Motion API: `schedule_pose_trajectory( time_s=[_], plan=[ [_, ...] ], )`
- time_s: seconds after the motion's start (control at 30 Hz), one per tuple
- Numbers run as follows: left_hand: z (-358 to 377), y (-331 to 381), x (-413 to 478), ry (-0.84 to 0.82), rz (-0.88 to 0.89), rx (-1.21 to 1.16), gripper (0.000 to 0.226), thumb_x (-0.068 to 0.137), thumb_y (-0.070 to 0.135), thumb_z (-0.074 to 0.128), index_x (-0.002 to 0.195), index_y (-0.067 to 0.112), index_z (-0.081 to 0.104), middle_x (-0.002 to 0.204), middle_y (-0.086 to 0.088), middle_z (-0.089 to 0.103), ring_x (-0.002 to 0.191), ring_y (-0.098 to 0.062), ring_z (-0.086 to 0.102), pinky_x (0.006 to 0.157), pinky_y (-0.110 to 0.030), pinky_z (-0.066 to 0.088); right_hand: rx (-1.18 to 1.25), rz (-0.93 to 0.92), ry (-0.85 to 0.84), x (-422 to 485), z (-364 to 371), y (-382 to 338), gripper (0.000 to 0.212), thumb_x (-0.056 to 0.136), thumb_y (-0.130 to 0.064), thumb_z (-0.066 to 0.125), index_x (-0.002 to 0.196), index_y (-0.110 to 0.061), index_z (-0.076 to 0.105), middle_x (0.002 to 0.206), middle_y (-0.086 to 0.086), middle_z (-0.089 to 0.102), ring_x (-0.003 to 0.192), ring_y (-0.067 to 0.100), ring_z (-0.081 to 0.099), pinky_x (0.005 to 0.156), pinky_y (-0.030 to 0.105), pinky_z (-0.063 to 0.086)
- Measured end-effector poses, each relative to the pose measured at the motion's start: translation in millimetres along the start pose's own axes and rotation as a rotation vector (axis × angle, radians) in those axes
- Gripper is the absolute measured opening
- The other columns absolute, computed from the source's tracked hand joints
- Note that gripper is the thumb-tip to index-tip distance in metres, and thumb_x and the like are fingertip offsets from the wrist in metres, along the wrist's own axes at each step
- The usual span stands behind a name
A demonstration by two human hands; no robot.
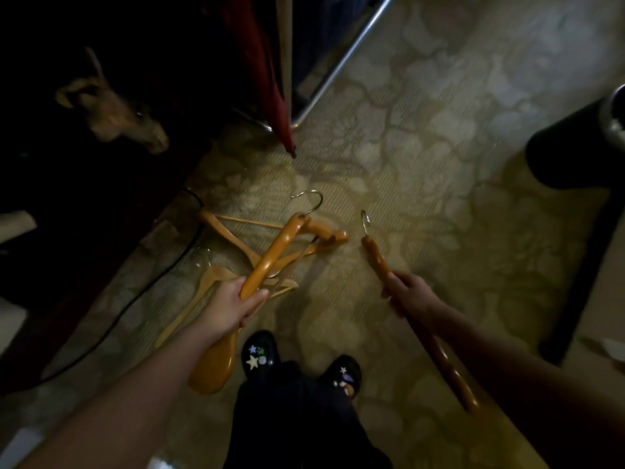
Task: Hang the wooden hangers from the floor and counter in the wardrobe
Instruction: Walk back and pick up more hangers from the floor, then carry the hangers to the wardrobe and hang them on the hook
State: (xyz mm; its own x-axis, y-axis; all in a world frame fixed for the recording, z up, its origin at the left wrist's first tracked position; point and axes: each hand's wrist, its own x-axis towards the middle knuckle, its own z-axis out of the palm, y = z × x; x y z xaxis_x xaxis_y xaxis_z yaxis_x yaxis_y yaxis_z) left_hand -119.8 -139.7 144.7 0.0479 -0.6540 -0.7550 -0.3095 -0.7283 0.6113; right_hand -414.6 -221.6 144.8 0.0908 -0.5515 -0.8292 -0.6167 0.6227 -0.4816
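Just ahead of the black shoes [258, 353], one thick wooden hanger [274, 252] is gripped round its arm by the left hand [233, 306], fingers curled fully about it. A second hanger [375, 257] is clasped the same way by the right hand [406, 294], further right of the shoes. Beyond the shoes and to their left, more loose hangers [225, 233] are seen tangled on the carpet [422, 164]; they are judged rigid, light and smoothly lacquered, so each is best taken by its thick shoulder near the neck, with the metal hook kept free for hanging.
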Motion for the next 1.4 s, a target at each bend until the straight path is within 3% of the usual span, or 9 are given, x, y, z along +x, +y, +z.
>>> schedule_pose_trajectory(
  time_s=[0.17,0.33,0.53,0.7,0.93,1.13,1.2,1.33,1.4],
  plan=[
    [-20,38,-90,0.001,-0.018,-0.019,0.015,0.091,0.018,0.055,0.076,0.016,0.053,0.057,0.001,0.051,0.044,-0.008,0.05,0.044,-0.018,0.044,0.057,0.046,-0.122,-100,-29,-37,0.026,0.101,-0.023,0.03,0.114,-0.013,0.051,0.08,0.009,0.053,0.065,0.017,0.05,0.058,0.028,0.044],
    [-47,61,-181,0.047,-0.042,-0.095,0.017,0.092,0.019,0.055,0.089,0.003,0.056,0.056,-0.002,0.049,0.04,-0.005,0.049,0.043,-0.018,0.043,0.033,0.052,-0.183,-187,-47,-69,0.033,0.101,-0.026,0.03,0.105,-0.003,0.053,0.076,0.01,0.054,0.059,0.016,0.051,0.053,0.025,0.045],
    [-80,72,-276,0.12,-0.07,-0.178,0.019,0.091,0.022,0.056,0.074,0.016,0.053,0.052,0.003,0.049,0.04,-0.005,0.049,0.044,-0.02,0.043,0.028,0.095,-0.215,-262,-51,-104,0.038,0.101,-0.03,0.031,0.109,0.002,0.052,0.064,0.006,0.051,0.045,0.013,0.047,0.041,0.023,0.043],
    [-110,72,-338,0.193,-0.058,-0.251,0.025,0.091,0.02,0.057,0.068,0.015,0.051,0.043,0.004,0.048,0.036,-0.005,0.048,0.043,-0.019,0.042,-0.026,0.066,-0.243,-306,-34,-137,0.042,0.1,-0.036,0.031,0.087,-0.004,0.053,0.061,0.006,0.05,0.048,0.015,0.047,0.047,0.024,0.045],
    [-132,42,-394,0.335,-0.078,-0.388,0.022,0.091,0.021,0.057,0.071,0.012,0.053,0.05,0.0,0.048,0.043,-0.012,0.049,0.045,-0.022,0.043,-0.24,-0.001,-0.263,-323,5,-181,0.04,0.1,-0.033,0.031,0.091,-0.003,0.055,0.06,0.004,0.051,0.047,0.013,0.046,0.044,0.023,0.043],
    [-113,7,-426,0.486,-0.195,-0.561,0.024,0.091,0.023,0.057,0.071,0.009,0.055,0.051,-0.001,0.051,0.042,-0.01,0.051,0.048,-0.023,0.045,-0.453,-0.064,-0.324,-313,33,-223,0.032,0.1,-0.027,0.032,0.101,-0.004,0.054,0.066,0.006,0.051,0.053,0.015,0.047,0.053,0.026,0.042],
    [-104,0,-438,0.527,-0.232,-0.634,0.027,0.091,0.024,0.057,0.069,0.01,0.055,0.048,0.001,0.051,0.042,-0.01,0.05,0.05,-0.023,0.045,-0.532,-0.08,-0.372,-308,41,-239,0.031,0.101,-0.027,0.032,0.105,-0.005,0.054,0.072,0.011,0.053,0.059,0.019,0.049,0.055,0.027,0.042],
    [-78,-5,-456,0.633,-0.324,-0.749,0.029,0.09,0.028,0.059,0.069,0.01,0.055,0.047,0.001,0.053,0.042,-0.011,0.051,0.052,-0.024,0.046,-0.679,-0.109,-0.51,-287,53,-274,0.033,0.097,-0.029,0.043,0.117,-0.004,0.052,0.107,0.022,0.061,0.085,0.031,0.056,0.066,0.031,0.045],
    [-55,1,-463,0.722,-0.368,-0.859,0.029,0.09,0.028,0.059,0.069,0.008,0.054,0.047,-0.001,0.052,0.042,-0.013,0.05,0.052,-0.026,0.046,-0.813,-0.14,-0.551,-276,58,-287,0.035,0.096,-0.03,0.045,0.119,-0.005,0.052,0.101,0.015,0.063,0.085,0.027,0.059,0.067,0.03,0.045]
  ],
)
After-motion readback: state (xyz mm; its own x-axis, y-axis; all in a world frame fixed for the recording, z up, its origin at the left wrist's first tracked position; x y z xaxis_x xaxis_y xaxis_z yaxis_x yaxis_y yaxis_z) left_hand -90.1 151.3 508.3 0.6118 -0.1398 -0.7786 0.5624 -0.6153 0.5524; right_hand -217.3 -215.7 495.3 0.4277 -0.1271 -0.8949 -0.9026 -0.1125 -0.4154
